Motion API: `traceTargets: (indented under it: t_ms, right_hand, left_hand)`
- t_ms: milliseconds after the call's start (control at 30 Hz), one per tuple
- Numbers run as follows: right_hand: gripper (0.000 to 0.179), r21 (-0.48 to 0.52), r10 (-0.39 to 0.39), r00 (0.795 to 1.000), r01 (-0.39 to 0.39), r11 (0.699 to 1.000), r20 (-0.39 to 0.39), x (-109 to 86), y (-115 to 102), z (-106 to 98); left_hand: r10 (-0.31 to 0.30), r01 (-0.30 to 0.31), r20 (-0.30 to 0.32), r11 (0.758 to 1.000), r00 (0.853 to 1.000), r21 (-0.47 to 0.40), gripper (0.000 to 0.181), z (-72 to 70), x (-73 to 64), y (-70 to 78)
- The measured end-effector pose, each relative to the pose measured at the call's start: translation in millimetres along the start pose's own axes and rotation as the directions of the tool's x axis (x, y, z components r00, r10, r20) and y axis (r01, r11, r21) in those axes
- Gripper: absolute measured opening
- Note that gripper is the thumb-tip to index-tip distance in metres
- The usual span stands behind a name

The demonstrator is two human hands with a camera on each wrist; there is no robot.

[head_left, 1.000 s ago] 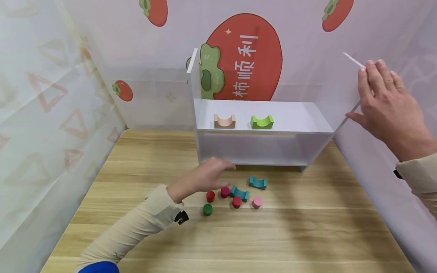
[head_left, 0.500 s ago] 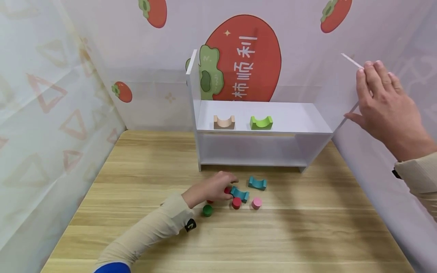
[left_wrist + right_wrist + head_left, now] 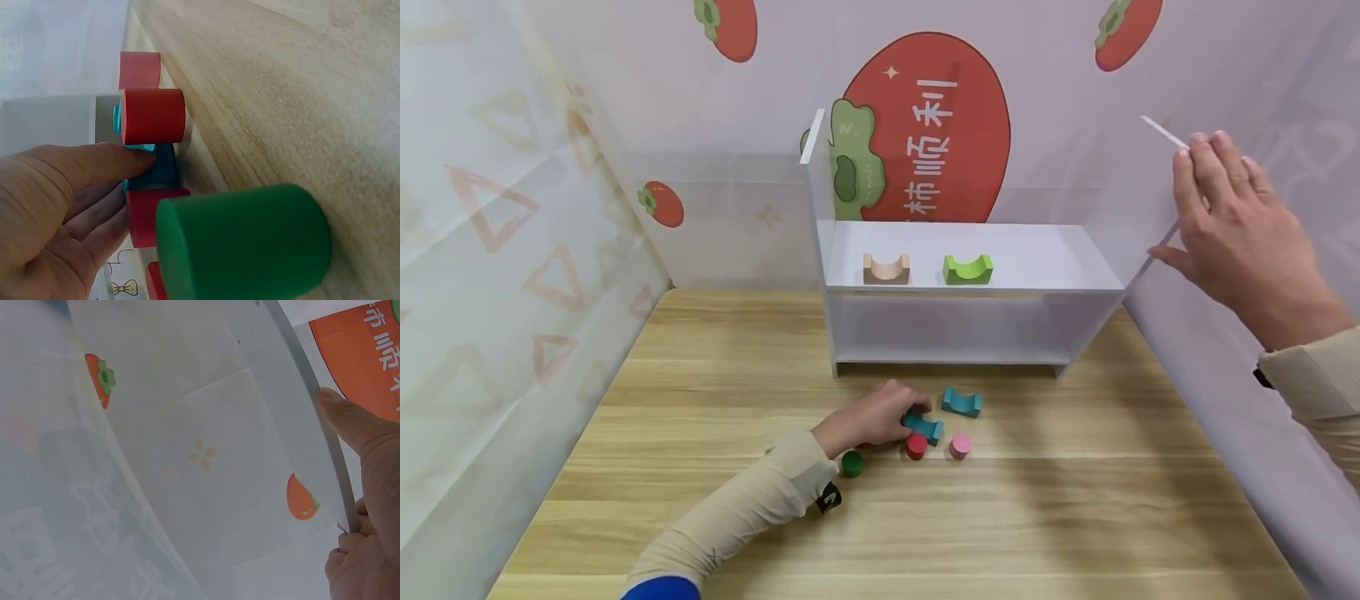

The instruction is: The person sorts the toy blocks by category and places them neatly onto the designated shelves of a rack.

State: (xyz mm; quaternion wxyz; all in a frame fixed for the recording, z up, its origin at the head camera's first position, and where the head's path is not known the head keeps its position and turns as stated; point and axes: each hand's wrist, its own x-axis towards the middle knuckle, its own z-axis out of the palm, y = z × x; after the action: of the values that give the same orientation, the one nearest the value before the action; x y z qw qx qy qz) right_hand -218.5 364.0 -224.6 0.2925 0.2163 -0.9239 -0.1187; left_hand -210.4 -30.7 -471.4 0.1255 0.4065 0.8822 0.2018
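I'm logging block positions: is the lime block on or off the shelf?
On: the lime block sits on the shelf, upper board, near its front edge, hollow up.

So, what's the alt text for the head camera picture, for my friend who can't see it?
A person's left hand grips a teal notched block by a green cylinder, a red cylinder and a pink cylinder on a wooden table. The right hand holds the side of a white shelf, which bears a beige notched block and a lime-green notched block.
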Motion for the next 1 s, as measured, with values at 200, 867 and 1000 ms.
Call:
traceTargets:
  t_ms: [200,867,1000]
  right_hand:
    - [0.116,-0.009,-0.007,1.0,0.007,1.0,0.002,2.9,-1.0,-0.8]
    - [0.117,-0.002,0.007,1.0,-0.007,1.0,0.026,1.6,-0.4,-0.1]
    - [0.116,-0.004,0.019,0.999,-0.018,1.0,0.049,0.8,0.3,-0.9]
  left_hand:
    - [-0.004,0.004,0.015,1.0,1.0,-0.01,0.037,-0.8,-0.3,-1.6]
    - [0.006,-0.021,-0.084,0.983,0.996,-0.182,0.038,-48.2,6.4,22.5]
    - [0.039,-0.059,-0.104,0.978,0.994,-0.199,0.04,-80.1,9.3,43.0]
